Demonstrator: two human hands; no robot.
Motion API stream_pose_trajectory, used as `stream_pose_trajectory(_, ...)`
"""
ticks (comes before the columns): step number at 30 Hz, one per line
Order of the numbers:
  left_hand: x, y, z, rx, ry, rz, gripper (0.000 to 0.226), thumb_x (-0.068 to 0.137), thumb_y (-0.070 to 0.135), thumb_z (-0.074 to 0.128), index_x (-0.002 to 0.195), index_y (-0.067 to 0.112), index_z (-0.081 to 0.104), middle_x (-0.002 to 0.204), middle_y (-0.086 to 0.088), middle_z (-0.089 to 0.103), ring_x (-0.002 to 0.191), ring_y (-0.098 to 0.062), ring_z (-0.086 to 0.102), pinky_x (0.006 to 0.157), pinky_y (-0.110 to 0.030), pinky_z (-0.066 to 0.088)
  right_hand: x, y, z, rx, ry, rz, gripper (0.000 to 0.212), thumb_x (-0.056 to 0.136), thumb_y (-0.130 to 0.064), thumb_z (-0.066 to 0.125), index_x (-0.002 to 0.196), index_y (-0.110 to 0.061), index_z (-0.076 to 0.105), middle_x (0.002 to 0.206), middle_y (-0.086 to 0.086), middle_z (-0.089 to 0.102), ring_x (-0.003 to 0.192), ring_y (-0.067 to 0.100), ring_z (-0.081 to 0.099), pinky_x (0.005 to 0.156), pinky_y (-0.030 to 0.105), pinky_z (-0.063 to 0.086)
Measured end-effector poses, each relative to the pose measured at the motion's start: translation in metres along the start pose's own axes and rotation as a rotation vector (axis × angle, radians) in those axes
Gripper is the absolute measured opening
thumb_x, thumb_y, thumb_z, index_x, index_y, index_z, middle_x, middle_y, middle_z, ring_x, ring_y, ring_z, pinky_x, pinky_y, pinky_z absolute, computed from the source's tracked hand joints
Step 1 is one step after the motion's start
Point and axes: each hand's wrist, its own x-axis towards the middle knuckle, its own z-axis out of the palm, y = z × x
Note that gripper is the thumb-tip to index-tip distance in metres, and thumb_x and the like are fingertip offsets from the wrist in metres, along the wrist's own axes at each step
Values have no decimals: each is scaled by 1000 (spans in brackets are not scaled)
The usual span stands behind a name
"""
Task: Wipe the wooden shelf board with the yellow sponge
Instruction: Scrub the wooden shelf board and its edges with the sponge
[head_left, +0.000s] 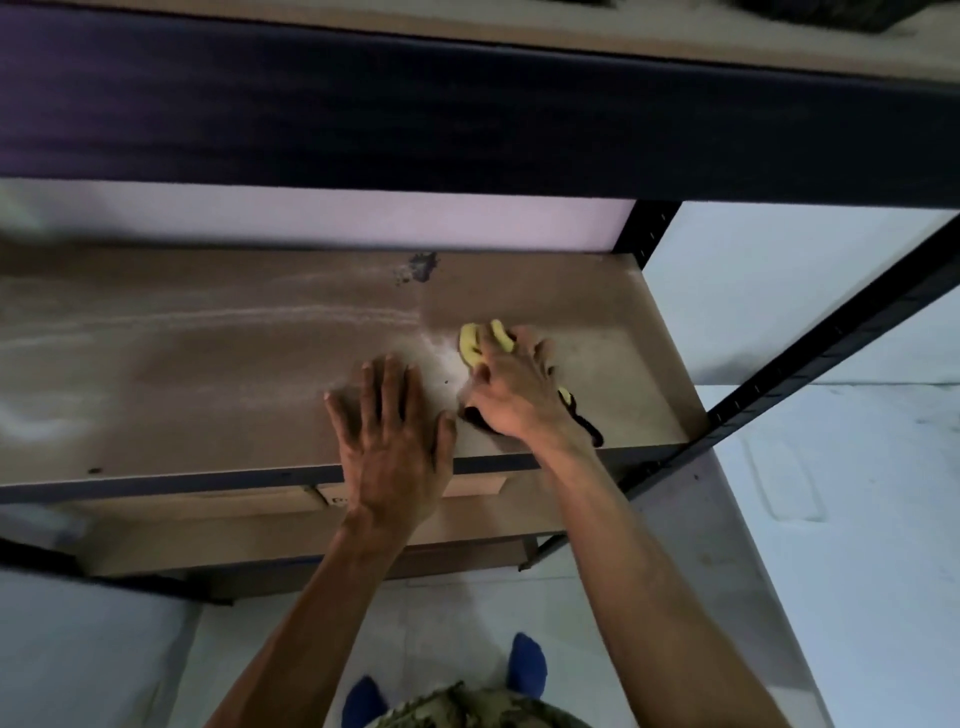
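The right hand (511, 387) presses a yellow sponge (475, 345) flat on the wooden shelf board (208, 395), its grip curled over the sponge so that only the far yellow edge and a bit between the fingers show. A dark strip (584, 421), perhaps the sponge's scouring side or a cord, trails out from under the wrist toward 4 o'clock; what it is cannot be told. The left hand (389, 436) lies just beside the right one at its 8 o'clock, palm down with its grip spread wide and holding nothing, seemingly bracing on the board's front edge.

The wiping looks about partway. From the sponge toward 3 o'clock, as far as the black upright (644, 228) of the rack, the board reads as an even brown, which suggests that end is done. From the sponge toward 9 o'clock, pale dusty streaks (311, 314) run along the board, and a whitish smear sits right at the sponge's near-left edge, so most of the length looks unwiped. A dark stain (421, 267) at 11 o'clock from the sponge, near the back edge, is also left and may need firmer rubbing.
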Motion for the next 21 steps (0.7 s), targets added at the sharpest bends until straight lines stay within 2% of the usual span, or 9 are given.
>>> stream_pose_trajectory(4, 0, -1, 1, -33, 5, 3, 77, 95, 59, 15, 159, 18, 9, 168, -7, -4, 154, -26, -10, 118, -65, -9, 0, 55, -36, 11, 72, 142, 56, 98, -33, 45, 151, -33, 24, 158, 9, 11, 143, 41, 16, 117, 56, 18)
stream_pose_trajectory(6, 0, -1, 0, -18, 1, -6, 77, 95, 59, 16, 159, 17, 12, 168, -8, -1, 154, -26, -7, 118, -65, -8, -4, 83, -47, -15, 86, 302, 60, 95, -32, 48, 150, -29, 25, 153, 12, 14, 140, 42, 16, 116, 57, 20)
stream_pose_trajectory(8, 1, 1, -1, -5, -9, -14, 76, 95, 59, 15, 159, 17, 13, 168, -8, 0, 154, -27, -6, 118, -66, -8, -10, 89, -39, -39, 99, 380, 63, 95, -32, 47, 151, -22, 21, 150, 16, 15, 137, 43, 19, 114, 56, 23)
stream_pose_trajectory(10, 1, 1, -1, 8, -12, -20, 77, 96, 59, 13, 159, 16, 11, 168, -8, -2, 154, -27, -8, 118, -66, -7, -14, 70, -19, -57, 110, 310, 64, 97, -35, 44, 153, -21, 17, 151, 17, 14, 137, 44, 20, 112, 54, 23)
stream_pose_trajectory(13, 0, 2, -1, 18, -13, -18, 76, 96, 59, 12, 159, 15, 15, 168, -9, 1, 154, -27, -7, 119, -66, -3, -19, 25, 9, -106, 65, 16, 66, 96, -38, 46, 154, -25, 16, 149, 11, 18, 135, 42, 24, 109, 51, 28)
stream_pose_trajectory(15, 0, 2, -1, 14, 1, -15, 76, 96, 59, 10, 158, 15, 17, 167, -9, 3, 154, -27, -5, 119, -67, -1, -15, 12, 13, -112, 26, -99, 63, 96, -38, 47, 153, -27, 20, 143, 11, 21, 130, 39, 28, 108, 50, 31)
stream_pose_trajectory(18, 0, 1, -1, 0, -1, -15, 76, 96, 60, 10, 159, 17, 15, 168, -7, 2, 154, -25, -8, 119, -66, -3, 5, 32, -8, -36, -47, -27, 58, 99, -40, 43, 153, -39, 20, 159, 4, 12, 145, 38, 17, 118, 52, 20)
stream_pose_trajectory(21, 1, 1, -1, 2, -1, -25, 75, 97, 60, 15, 159, 17, 15, 168, -8, 3, 154, -25, -7, 119, -67, -1, 22, 77, -37, -69, 64, 124, 55, 98, -38, 44, 150, -41, 26, 162, 8, 10, 146, 40, 13, 118, 56, 18)
